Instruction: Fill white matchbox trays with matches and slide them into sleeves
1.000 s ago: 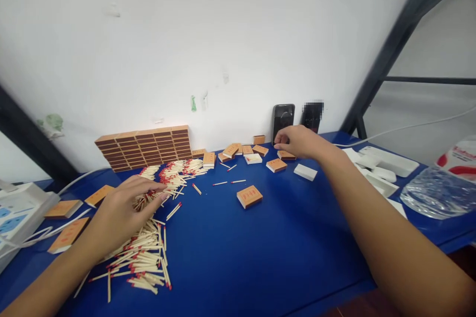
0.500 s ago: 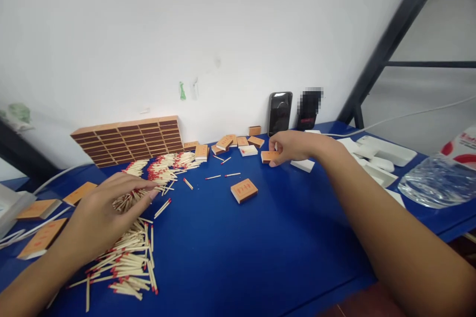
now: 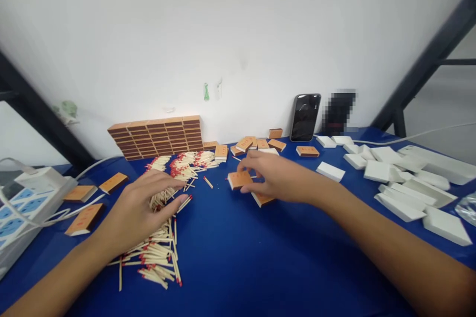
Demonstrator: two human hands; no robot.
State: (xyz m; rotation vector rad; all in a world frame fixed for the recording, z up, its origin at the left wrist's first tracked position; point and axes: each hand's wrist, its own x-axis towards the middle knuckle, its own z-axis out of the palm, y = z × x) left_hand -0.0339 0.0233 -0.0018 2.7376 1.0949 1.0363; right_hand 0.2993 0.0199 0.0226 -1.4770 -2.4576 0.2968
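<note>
In my right hand (image 3: 266,176) is an orange matchbox (image 3: 240,180), pinched between thumb and fingers. Partly beneath that hand, a second orange matchbox (image 3: 263,200) shows on the blue table. Over a long heap of red-tipped matches (image 3: 156,252) hovers my left hand (image 3: 143,210), its thumb and fingers apart and nothing seen between them. The hand hides part of the heap. Further matches (image 3: 186,166) lie beyond its fingertips, and a single match (image 3: 208,182) lies apart from them.
A stacked block of matchboxes (image 3: 158,138) stands against the wall. Several loose matchboxes (image 3: 247,143) lie along the back, with a phone (image 3: 305,117) upright nearby. White trays (image 3: 401,198) are piled right. At left are a power strip (image 3: 37,193) and more matchboxes (image 3: 85,218).
My right hand has carried the matchbox left and nearer, to above the other matchbox. My left hand stays over the matches. The view has shifted, so more white trays and the power strip show.
</note>
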